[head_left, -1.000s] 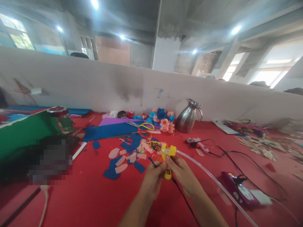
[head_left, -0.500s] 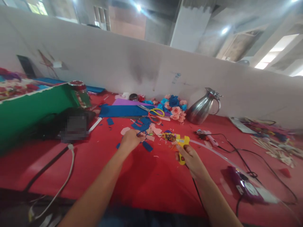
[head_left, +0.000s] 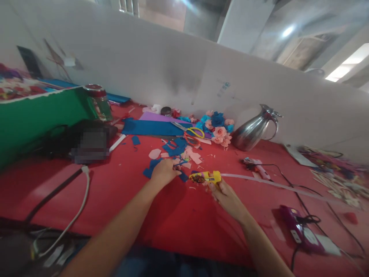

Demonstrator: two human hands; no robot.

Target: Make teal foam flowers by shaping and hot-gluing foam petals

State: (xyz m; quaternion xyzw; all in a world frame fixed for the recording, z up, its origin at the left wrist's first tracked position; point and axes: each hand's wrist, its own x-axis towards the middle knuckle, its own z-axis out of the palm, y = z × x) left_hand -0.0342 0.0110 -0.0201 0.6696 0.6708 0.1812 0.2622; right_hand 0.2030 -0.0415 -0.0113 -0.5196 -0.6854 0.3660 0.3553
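Observation:
My right hand (head_left: 223,194) is closed round the handle of a yellow hot glue gun (head_left: 208,177), which lies nearly level just above the red table (head_left: 184,219), nozzle pointing left. A clear glue stick (head_left: 276,185) runs out of its back to the right. My left hand (head_left: 165,172) rests on the table beside a heap of blue and pink cut foam pieces (head_left: 180,152), fingers curled in a pinch at a small pink piece; what it grips is too small to name.
Yellow-handled scissors (head_left: 192,132) lie on blue and purple foam sheets (head_left: 152,125). Paper flowers (head_left: 217,129) and a steel jug (head_left: 250,132) stand by the white partition. A pink glue gun (head_left: 256,165), a purple power strip (head_left: 296,227) with cables, a jar (head_left: 99,102) and green cloth (head_left: 31,119) surround them.
My left hand let go of the glue gun and went left to the foam pieces. My right hand tipped the gun from upright to nearly level. The view dropped and turned.

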